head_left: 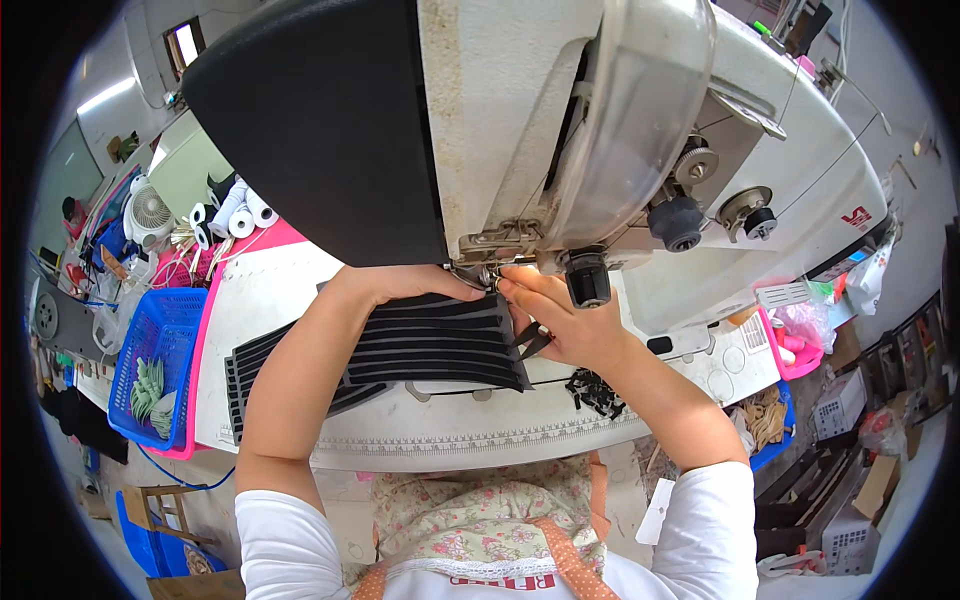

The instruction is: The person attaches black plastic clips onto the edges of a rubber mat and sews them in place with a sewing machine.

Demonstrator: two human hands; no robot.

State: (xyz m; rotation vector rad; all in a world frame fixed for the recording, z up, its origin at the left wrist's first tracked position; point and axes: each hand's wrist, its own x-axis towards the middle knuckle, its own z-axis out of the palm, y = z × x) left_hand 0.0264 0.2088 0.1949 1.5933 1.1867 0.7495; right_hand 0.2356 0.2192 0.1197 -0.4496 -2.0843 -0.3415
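A black striped fabric piece (430, 340) lies in rows on the white bed of a sewing machine (640, 130), its upper edge near the needle area. My left hand (415, 283) reaches in from the left, thumb stretched along that upper edge by the presser foot (487, 277); its other fingers are mostly hidden behind the machine head. From the right, my right hand (565, 315) has its fingertips pinched together close to the presser foot. Small black thread snips (533, 341) are held in its palm, blades pointing left over the fabric's right end.
Black scraps (596, 393) lie in a pile right of the fabric. A printed ruler (480, 440) runs along the front table edge. At left stand a blue basket (157, 370) with pale green bundles and white thread cones (242, 215). A pink bin (795, 345) is at right.
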